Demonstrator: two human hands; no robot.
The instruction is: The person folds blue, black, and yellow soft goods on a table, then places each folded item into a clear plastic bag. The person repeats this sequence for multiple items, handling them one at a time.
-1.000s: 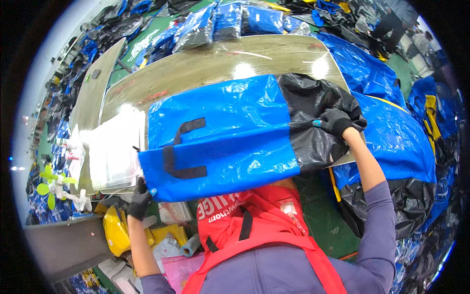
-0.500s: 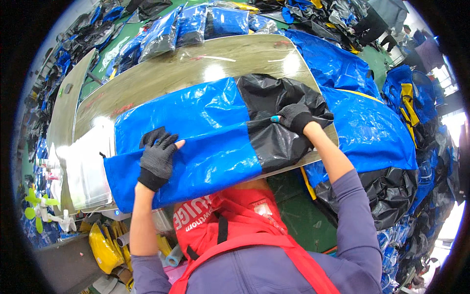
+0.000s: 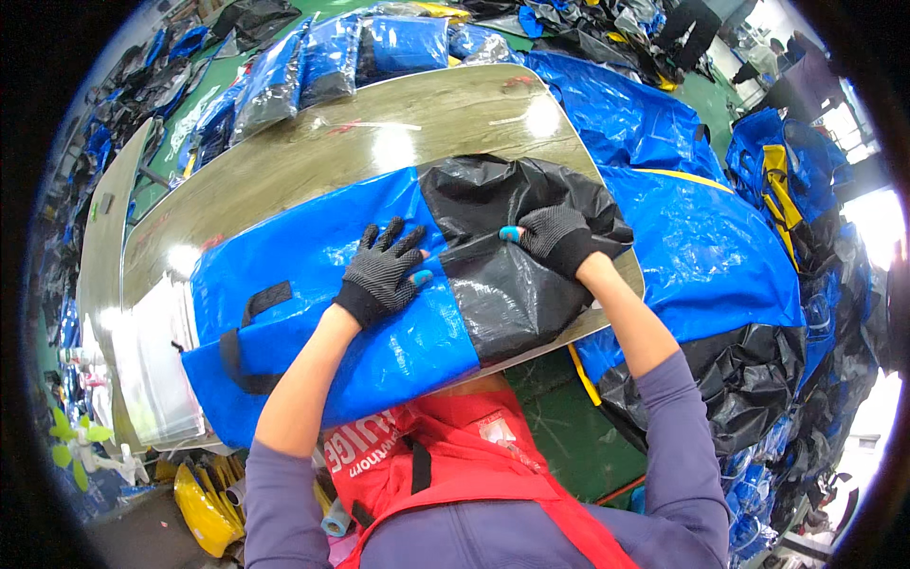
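A long blue and black bag (image 3: 313, 332) lies across the table, its blue part to the left and its crinkled black part to the right. My left hand (image 3: 382, 275), in a grey and black glove, is spread open on the blue part near the seam. On the black part rests my right hand (image 3: 550, 237), gloved the same way, with the fingers curled into the material and the thumb pointing left. Black webbing handles (image 3: 251, 356) show on the blue part, left of my left hand.
The wood-look table (image 3: 455, 104) has rounded corners. Clear plastic sheets (image 3: 161, 365) are stacked at its left end. Packed blue bags (image 3: 403, 45) line the far edge. More blue and black bags (image 3: 701, 247) are heaped on the right. A small green fan (image 3: 71, 446) stands at lower left.
My left hand has moved right from the handle area to near the seam, its fingers now spread. My right hand remains on the black part. The lengthwise fold looks flatter and the handles are uncovered.
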